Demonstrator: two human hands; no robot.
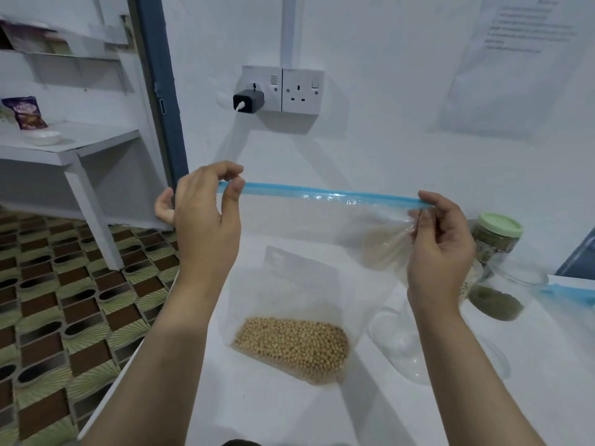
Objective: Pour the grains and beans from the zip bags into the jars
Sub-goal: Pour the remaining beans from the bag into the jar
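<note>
Two hands hold one clear zip bag (pixel 309 239) up over the white worktop (pixel 257 407), its blue zip strip (pixel 322 190) stretched level between them. L hand (pixel 206 214): thumb and forefinger pinch the strip's left end, other fingers curled loose. R hand (pixel 441 239): fingers (pixel 425 201) pinch the strip's right end and bunch some plastic w/ it. Bag hangs below both sets of fingers; a small clump of pale grain (pixel 383 249) sits in the fold just left of the R fingers.

Largest first, rest of scene: worktop runs under both forearms. Wall (pixel 386 140) stands behind the fingers, w/ a paper notice (pixel 512 59) up and right of the R hand; its text is too blurred to read. White shelf unit (pixel 80 149) stands left of the L hand, over a patterned brown-green floor (pixel 64 300).

Second zip bag (pixel 296 333) lies flat on the worktop below and between the hands, seen thru the held bag, w/ pale round beans (pixel 293 346) piled at its near end. Clear open jar (pixel 502 291), right of and below the R hand, has a low layer of green-brown grain. Green-lidded jar (pixel 497 239) stands right of the R fingers, behind the open one. An empty clear jar (pixel 418 342) sits below the R wrist; can't tell if upright or tipped. Double wall socket (pixel 283 90) above the zip strip, a dark charger (pixel 248 101) in its left half. Purple packet (pixel 25 112) and white bowl (pixel 42 137) on the shelf, far left of the L fingers.
</note>
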